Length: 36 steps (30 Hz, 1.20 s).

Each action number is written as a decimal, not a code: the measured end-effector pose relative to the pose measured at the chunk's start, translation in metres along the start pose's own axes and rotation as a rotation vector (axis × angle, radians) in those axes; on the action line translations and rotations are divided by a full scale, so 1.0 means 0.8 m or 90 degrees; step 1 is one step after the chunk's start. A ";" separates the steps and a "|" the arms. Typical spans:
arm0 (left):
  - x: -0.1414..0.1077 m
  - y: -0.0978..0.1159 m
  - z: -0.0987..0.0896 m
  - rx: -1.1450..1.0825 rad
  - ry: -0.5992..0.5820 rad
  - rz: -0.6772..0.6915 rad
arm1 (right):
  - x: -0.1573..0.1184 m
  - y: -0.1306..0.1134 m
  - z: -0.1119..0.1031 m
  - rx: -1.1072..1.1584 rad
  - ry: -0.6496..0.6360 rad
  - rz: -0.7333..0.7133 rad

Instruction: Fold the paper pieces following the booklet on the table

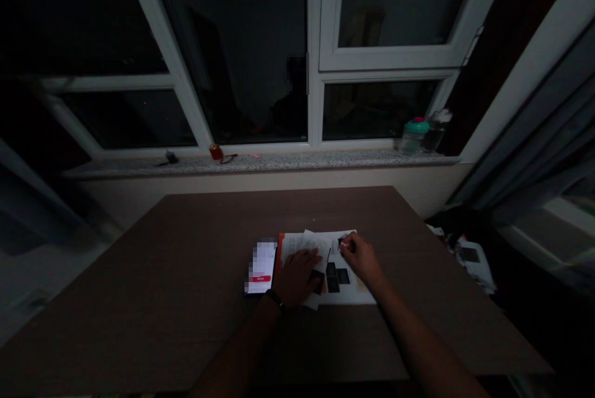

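Note:
A printed booklet (367,296) with dark pictures lies on the brown table, and a loose sheet of printed paper (312,240) rests across its left part. My left hand (297,277) is spread flat over the sheet and the page, fingers apart, a dark band at the wrist. Over the upper right of the booklet, my right hand (357,254) is closed in a pinch. A small pale bit shows at its fingertips, too small and dim to name. Just left of the booklet is a phone (264,268) with its screen lit.
The table (186,249) stands before a window with a granite sill (279,161). On the sill are a bottle with a teal lid (413,136), a clear bottle (436,131), and a small red jar (215,151). Dark clutter lies beyond the table's right edge.

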<state>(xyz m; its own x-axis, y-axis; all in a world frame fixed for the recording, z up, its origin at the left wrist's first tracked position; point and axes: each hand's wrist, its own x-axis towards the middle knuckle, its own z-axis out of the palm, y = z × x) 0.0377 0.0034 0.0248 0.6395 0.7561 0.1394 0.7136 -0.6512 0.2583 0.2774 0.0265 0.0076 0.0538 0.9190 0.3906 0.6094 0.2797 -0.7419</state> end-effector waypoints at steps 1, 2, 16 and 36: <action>0.000 0.000 0.000 0.003 -0.003 -0.002 | -0.001 -0.002 0.000 0.012 -0.012 0.001; -0.001 0.001 -0.001 0.004 -0.003 -0.002 | -0.002 -0.004 0.001 0.023 -0.028 -0.002; -0.002 0.002 0.002 -0.018 0.017 -0.008 | -0.010 -0.013 0.024 0.039 -0.223 -0.113; 0.000 0.004 -0.002 -0.027 0.003 -0.020 | -0.014 -0.018 0.022 0.021 -0.236 -0.114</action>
<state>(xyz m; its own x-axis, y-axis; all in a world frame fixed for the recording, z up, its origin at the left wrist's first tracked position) 0.0395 0.0014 0.0273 0.6160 0.7762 0.1346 0.7202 -0.6241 0.3030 0.2540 0.0174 0.0041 -0.3436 0.8909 0.2971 0.5567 0.4480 -0.6996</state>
